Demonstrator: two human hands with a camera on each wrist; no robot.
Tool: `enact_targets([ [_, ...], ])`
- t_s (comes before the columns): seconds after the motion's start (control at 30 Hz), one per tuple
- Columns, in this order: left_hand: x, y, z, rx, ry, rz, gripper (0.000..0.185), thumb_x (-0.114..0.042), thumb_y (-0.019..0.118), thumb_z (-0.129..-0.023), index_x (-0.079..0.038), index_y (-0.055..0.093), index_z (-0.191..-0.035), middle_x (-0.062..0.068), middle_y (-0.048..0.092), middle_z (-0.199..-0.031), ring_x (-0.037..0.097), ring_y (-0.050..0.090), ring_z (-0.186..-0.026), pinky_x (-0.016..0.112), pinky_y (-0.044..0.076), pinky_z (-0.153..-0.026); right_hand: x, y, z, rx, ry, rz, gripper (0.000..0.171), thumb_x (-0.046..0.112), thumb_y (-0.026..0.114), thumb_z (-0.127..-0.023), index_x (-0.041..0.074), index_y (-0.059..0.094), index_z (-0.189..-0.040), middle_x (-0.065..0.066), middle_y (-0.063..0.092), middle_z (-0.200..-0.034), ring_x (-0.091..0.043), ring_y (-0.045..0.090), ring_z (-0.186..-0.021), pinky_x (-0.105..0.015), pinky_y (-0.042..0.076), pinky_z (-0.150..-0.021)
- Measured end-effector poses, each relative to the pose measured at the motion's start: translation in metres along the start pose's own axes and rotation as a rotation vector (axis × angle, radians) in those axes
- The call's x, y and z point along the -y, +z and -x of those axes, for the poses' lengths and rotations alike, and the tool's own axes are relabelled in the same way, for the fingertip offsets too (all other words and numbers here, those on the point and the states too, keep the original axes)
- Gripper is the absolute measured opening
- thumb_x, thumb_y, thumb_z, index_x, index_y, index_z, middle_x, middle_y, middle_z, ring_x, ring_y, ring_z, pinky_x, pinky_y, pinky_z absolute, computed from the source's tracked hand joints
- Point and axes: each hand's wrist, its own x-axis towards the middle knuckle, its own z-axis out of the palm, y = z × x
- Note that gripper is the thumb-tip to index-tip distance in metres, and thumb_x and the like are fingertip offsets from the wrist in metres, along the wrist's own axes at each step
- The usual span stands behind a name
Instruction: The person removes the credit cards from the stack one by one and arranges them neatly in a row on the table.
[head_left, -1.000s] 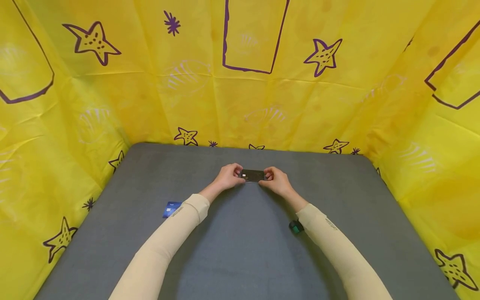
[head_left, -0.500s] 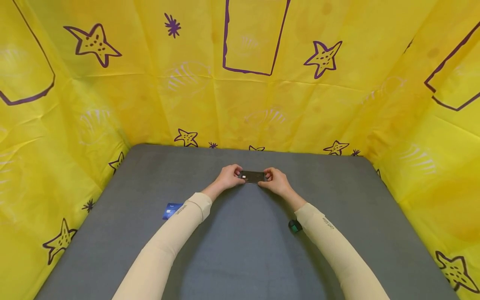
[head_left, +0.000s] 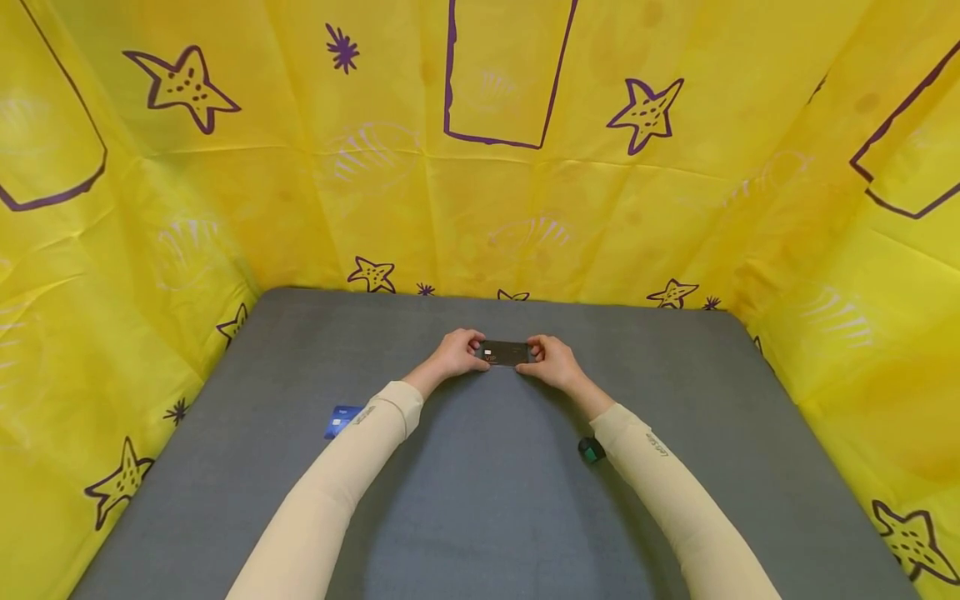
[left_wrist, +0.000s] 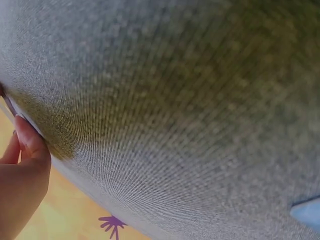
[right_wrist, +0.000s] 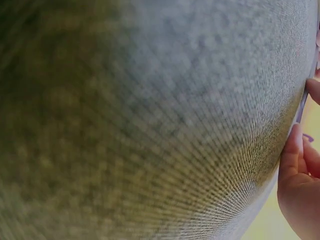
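Note:
Near the far part of the grey table, both hands hold a dark card (head_left: 504, 353) with a pale chip and "VIP" lettering. My left hand (head_left: 457, 353) pinches its left end between thumb and fingers. The right end is pinched the same way by my right hand (head_left: 553, 362). A thin clear edge shows along the card's lower side. In the left wrist view, the left hand (left_wrist: 25, 185) is at the left border, with only a sliver of the card beside its thumb. The right hand (right_wrist: 300, 190) appears at the right border of the right wrist view, by the card's thin edge.
A blue card (head_left: 341, 420) with a chip lies on the grey table (head_left: 480, 500), partly covered by the left sleeve. A small dark rounded object with a green face (head_left: 591, 451) is beside the right sleeve. Yellow patterned cloth (head_left: 480, 208) encloses the back and sides.
Both hands keep their grip on the dark card at nearly the same spot. Its "VIP" lettering looks clearer than half a second ago. The left forearm has shifted slightly right.

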Motion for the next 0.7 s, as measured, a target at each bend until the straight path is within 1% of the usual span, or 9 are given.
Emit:
enact_targets([
  [0.17,0.0004,0.0001,-0.0012,0.009,-0.001,-0.006,0.058,-0.016,0.081,-0.080,0.001,0.058,-0.130,0.011,0.058,-0.104,0.021,0.053,-0.088,0.035,0.045,-0.083,0.0004,-0.0009,0.0002,0.016,0.011,0.002,0.053,0.023,0.081,-0.078,-0.002,0.061,-0.121,-0.009,0.058,-0.097,-0.021,0.052,-0.083,-0.034,0.043,-0.077],
  [0.3,0.0009,0.0003,-0.0012,0.002,0.004,0.000,0.058,-0.015,0.082,-0.079,0.001,0.058,-0.130,0.010,0.058,-0.102,0.020,0.053,-0.086,0.034,0.045,-0.082,0.0017,-0.0011,0.0007,0.017,0.020,-0.006,0.052,0.023,0.081,-0.079,-0.002,0.061,-0.120,-0.009,0.058,-0.096,-0.021,0.051,-0.083,-0.034,0.042,-0.076],
  [0.7,0.0036,0.0020,-0.0003,-0.016,0.032,0.007,0.056,-0.014,0.082,-0.079,0.001,0.059,-0.128,0.010,0.058,-0.102,0.021,0.054,-0.087,0.034,0.045,-0.083,0.0022,-0.0009,0.0025,-0.024,-0.023,0.002,0.051,0.022,0.083,-0.077,-0.002,0.062,-0.117,-0.010,0.059,-0.097,-0.022,0.054,-0.082,-0.034,0.043,-0.076],
])
